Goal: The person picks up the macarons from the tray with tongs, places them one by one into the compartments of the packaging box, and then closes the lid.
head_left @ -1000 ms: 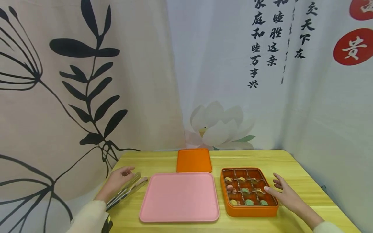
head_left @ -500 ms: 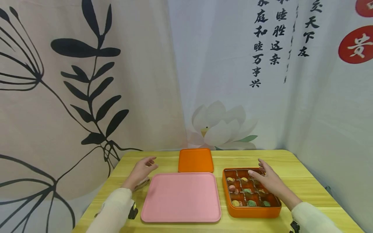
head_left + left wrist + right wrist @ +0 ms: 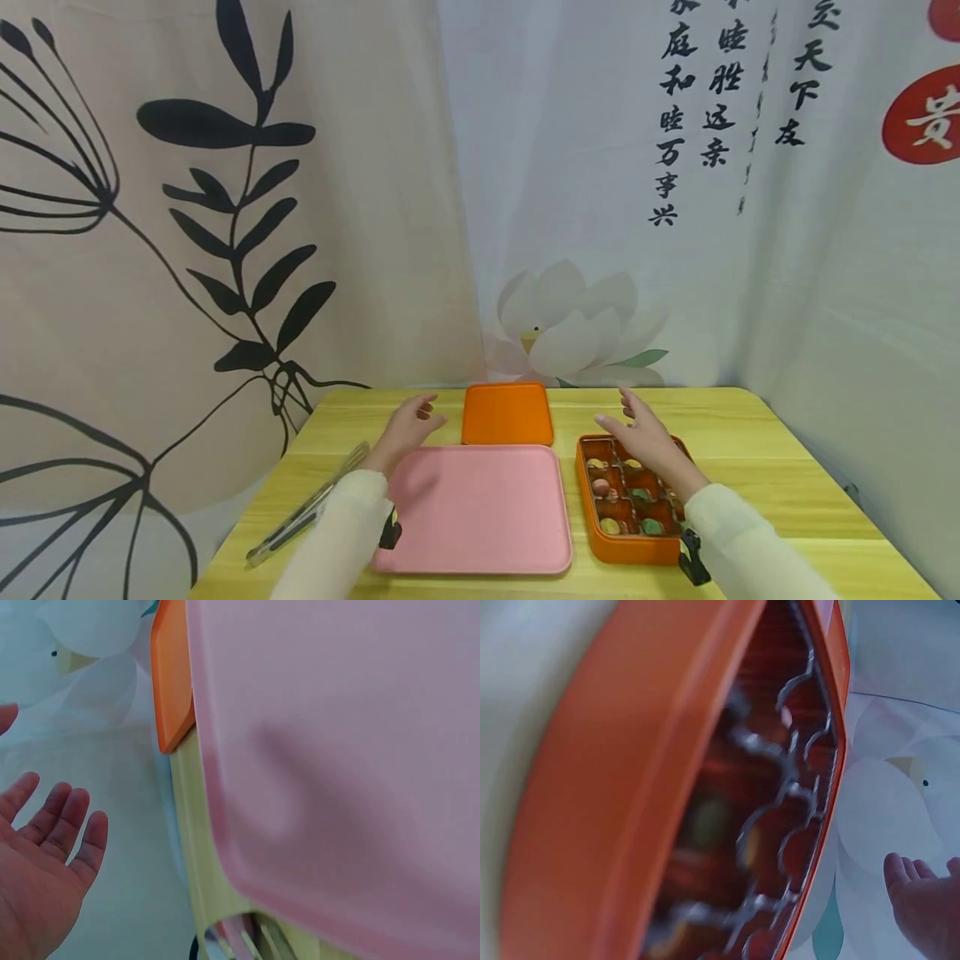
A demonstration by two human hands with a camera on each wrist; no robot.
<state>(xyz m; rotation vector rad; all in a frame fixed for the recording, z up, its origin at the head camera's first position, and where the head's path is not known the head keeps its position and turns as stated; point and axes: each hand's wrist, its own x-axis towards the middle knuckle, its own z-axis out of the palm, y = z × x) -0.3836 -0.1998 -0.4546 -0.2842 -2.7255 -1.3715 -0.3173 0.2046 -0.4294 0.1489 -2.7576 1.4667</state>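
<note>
Above the far left corner of the pink tray (image 3: 487, 517) my left hand (image 3: 408, 429) hovers with relaxed fingers, holding nothing. My right hand (image 3: 648, 442) is over the far part of the orange divided box (image 3: 637, 547), its fingers extended and apart from the contents. Small yellow, pink and green pieces sit in the compartments, partly hidden by that hand and sleeve. Just behind the tray lies a flat orange lid or small tray (image 3: 507, 414). In the left wrist view the left hand (image 3: 45, 870) shows an open palm; in the right wrist view the right hand (image 3: 922, 900) holds nothing.
Long, slender utensils that look like tongs (image 3: 300, 517) lie left of the pink tray, partly behind the left sleeve. Everything stands on a yellow wood-grain table (image 3: 765, 475). A printed curtain (image 3: 390, 250) hangs behind its far edge.
My left hand has moved right, from beside the tongs-like utensils to over the tray's corner. My right hand has moved left and away, from the box's right side to over its far part.
</note>
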